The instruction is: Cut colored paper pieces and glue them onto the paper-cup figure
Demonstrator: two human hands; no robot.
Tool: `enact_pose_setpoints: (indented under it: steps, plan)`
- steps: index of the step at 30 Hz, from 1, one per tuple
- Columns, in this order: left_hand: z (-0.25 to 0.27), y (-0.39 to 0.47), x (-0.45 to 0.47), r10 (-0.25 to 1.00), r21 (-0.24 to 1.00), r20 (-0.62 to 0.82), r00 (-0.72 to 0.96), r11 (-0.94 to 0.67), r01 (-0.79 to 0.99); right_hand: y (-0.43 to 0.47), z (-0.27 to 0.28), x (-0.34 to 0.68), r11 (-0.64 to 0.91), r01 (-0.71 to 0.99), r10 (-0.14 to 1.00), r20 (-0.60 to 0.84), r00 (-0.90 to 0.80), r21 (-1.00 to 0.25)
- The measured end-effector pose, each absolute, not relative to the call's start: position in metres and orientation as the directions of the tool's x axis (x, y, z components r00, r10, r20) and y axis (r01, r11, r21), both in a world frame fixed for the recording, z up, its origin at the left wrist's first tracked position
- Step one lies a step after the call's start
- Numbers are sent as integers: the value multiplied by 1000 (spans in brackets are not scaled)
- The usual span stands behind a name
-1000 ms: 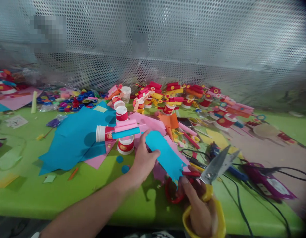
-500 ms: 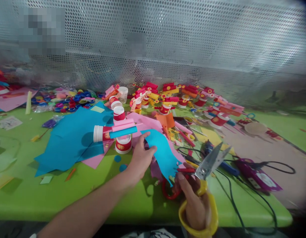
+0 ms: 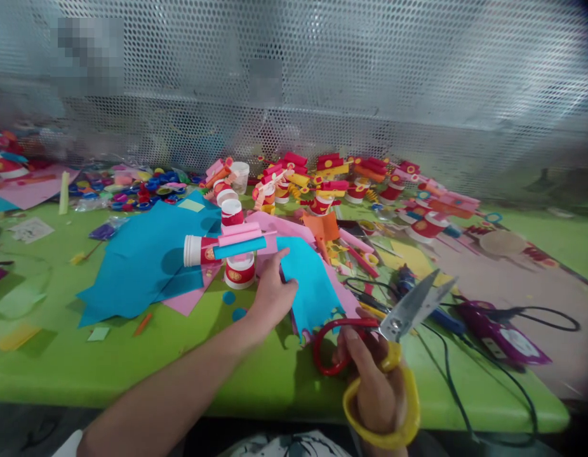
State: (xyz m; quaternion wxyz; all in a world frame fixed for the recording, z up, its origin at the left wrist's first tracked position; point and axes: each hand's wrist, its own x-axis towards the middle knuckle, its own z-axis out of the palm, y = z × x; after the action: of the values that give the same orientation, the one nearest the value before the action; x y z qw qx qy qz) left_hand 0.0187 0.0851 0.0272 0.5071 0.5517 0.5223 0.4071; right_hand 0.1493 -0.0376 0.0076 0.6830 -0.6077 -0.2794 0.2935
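Note:
My left hand (image 3: 276, 290) grips the left edge of a bright blue paper sheet (image 3: 313, 279), with the thumb and index finger at that edge. The sheet's near edge has ragged, curved cut-outs. My right hand (image 3: 373, 384) holds large scissors (image 3: 403, 308) with one red handle and one yellow handle. Their blades are parted and point away to the upper right, with no paper between them. Left of my left hand, a paper-cup model (image 3: 201, 251) with pink and blue paper tubes rests on an upturned red-and-white cup (image 3: 240, 271).
Several finished cup models (image 3: 322, 202) line the back of the green table (image 3: 180, 374). Large blue sheets (image 3: 136, 266) lie at left. A purple power strip (image 3: 503, 333), cables and a glue gun (image 3: 406, 282) lie at right. A perforated metal screen (image 3: 322, 82) stands behind.
The blue sheet has come down flatter onto the table, moving slightly away with my left hand. My right hand keeps hold of the scissors, whose red handle now shows in full.

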Motion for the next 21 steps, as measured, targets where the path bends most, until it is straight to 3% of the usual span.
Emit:
enact_pose_setpoints:
  steps: [3,8,11,21]
  plan:
    - [28,85,19,988,988,-76,132,57,146,-38,7,149,92,-62,742,27,670,-994]
    - [32,80,19,978,968,160,135,-182,172,-40,5,148,99,-76,742,23,670,-992]
    - [36,79,18,968,953,218,122,-238,187,-41,5,148,96,-78,745,19,667,-992]
    - [26,90,18,993,981,-48,110,26,195,-40,6,149,104,-73,747,29,664,-992]
